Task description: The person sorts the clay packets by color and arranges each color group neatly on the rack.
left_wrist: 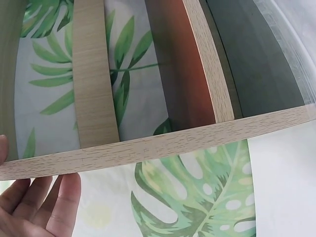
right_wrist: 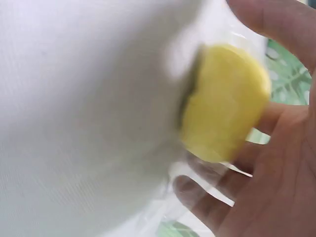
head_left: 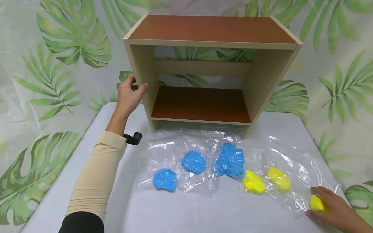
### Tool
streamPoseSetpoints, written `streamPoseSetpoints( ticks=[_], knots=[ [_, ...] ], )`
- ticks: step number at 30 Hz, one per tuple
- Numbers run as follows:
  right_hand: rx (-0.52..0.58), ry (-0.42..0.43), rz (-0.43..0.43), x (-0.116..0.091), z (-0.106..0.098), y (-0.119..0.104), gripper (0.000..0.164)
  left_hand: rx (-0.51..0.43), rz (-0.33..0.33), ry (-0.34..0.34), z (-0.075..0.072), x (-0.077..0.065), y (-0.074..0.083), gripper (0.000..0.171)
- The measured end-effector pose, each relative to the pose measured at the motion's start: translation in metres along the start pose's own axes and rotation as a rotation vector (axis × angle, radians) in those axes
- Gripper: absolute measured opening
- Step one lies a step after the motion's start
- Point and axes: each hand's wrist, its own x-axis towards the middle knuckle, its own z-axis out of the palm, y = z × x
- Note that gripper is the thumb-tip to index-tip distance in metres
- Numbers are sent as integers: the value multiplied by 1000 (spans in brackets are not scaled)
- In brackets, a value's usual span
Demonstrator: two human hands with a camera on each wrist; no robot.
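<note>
My left hand [head_left: 128,97] holds the left side panel of a small wooden shelf [head_left: 140,74]. In the left wrist view the fingers [left_wrist: 66,202] lie along the panel's outer face, and part of the thumb shows on its inner side. At the front right, my right hand [head_left: 335,207] is spread around a yellow lump of clay [head_left: 317,203] in a clear plastic bag. The right wrist view, somewhat blurred, shows this yellow lump [right_wrist: 227,101] in front of the fingers, with the thumb [right_wrist: 276,22] apart from it.
In clear bags before the shelf lie three blue lumps [head_left: 164,180], [head_left: 193,162], [head_left: 230,160] and two more yellow lumps [head_left: 253,182], [head_left: 279,179]. A white cloth [head_left: 186,213] covers the table. Leaf-patterned fabric [head_left: 78,38] hangs behind.
</note>
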Motion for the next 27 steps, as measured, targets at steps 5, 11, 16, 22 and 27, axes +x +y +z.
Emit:
streamPoseSetpoints(
  ticks=[5, 11, 16, 22, 27],
  knots=[
    [-18, 103, -34, 5, 5, -2, 69, -20, 10, 4, 2, 1, 2, 49],
    [-30, 210, -80, 8, 10, -3, 66, -18, 4, -7, 4, 1, 3, 49],
    [-34, 256, -116, 16, 12, -6, 60, -10, -1, -4, 2, 0, 2, 49],
    [-31, 230, -111, 24, 10, -7, 58, -18, -7, -27, 2, 1, 2, 49],
    [-28, 235, -121, 31, 10, -9, 57, -17, -4, -16, -2, 1, 1, 48]
  ],
)
